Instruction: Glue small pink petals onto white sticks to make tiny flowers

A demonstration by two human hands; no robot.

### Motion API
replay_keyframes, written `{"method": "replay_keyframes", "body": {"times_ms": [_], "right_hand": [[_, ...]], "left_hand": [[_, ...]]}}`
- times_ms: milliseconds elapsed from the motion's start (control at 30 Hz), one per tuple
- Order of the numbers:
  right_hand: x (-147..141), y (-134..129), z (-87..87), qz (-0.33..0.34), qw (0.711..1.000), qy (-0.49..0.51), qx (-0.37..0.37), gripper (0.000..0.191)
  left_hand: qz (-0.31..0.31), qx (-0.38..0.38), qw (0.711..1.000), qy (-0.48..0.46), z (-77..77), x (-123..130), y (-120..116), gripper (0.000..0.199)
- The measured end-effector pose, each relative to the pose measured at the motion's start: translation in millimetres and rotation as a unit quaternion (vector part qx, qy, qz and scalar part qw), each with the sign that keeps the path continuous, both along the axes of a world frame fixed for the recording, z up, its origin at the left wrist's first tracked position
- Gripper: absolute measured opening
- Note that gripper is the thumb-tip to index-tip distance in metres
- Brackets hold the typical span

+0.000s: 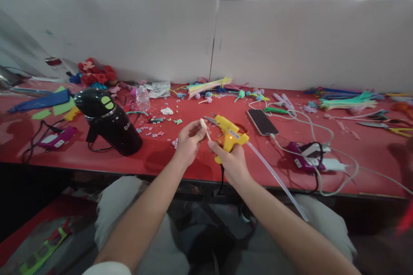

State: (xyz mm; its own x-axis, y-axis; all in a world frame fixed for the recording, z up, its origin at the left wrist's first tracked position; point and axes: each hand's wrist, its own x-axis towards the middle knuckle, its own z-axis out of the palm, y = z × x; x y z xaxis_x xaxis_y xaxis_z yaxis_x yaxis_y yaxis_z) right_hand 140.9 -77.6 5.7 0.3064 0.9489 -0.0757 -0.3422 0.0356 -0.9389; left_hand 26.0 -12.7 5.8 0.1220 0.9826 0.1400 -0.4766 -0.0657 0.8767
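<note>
In front of me, my left hand (189, 142) pinches a small cream-coloured piece (203, 123) with a thin pale stem running down from it. My right hand (232, 159) is wrapped round the grip of a yellow glue gun (229, 131), and its thumb and finger reach the lower end of the stem. The gun's nozzle points up and left, close to the cream piece. A long translucent glue stick (277, 178) extends from the gun's back, down over the table edge. Scissors partly show behind the gun.
A black bottle (118, 131) stands left on the red table (180, 165). A phone (263, 122) and a purple power strip (303, 157) with white cables lie right. Pipe cleaners (209, 87) line the white partition (155, 38); a clear bottle (142, 99) lies behind scattered bits.
</note>
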Motion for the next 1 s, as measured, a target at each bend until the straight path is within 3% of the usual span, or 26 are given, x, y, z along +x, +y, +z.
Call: {"method": "replay_keyframes", "body": {"times_ms": [200,367,567,733,1000], "right_hand": [[16.2,2.9,-2.2,-0.002,0.992,-0.117,0.045,0.038],[48.0,8.6,3.8,0.054,0.965,-0.249,0.061,0.037],[70.7,21.4,-19.2,0.088,0.980,-0.181,-0.008,0.040],[83.3,19.9,-40.7,0.100,0.981,-0.167,-0.012,0.041],[86.1,8.1,-41.4,0.097,0.975,-0.198,-0.004,0.037]], "left_hand": [[-0.009,-0.019,1.000,0.008,3.4,-6.2,3.0,0.045],[-0.033,-0.024,0.997,0.063,-0.3,-20.7,7.1,0.042],[-0.029,-0.042,0.988,0.147,-24.8,-28.2,5.0,0.044],[-0.029,-0.052,0.982,0.177,-43.6,-28.1,3.1,0.043],[-0.047,-0.027,0.984,0.169,-49.9,-24.9,5.5,0.044]]}}
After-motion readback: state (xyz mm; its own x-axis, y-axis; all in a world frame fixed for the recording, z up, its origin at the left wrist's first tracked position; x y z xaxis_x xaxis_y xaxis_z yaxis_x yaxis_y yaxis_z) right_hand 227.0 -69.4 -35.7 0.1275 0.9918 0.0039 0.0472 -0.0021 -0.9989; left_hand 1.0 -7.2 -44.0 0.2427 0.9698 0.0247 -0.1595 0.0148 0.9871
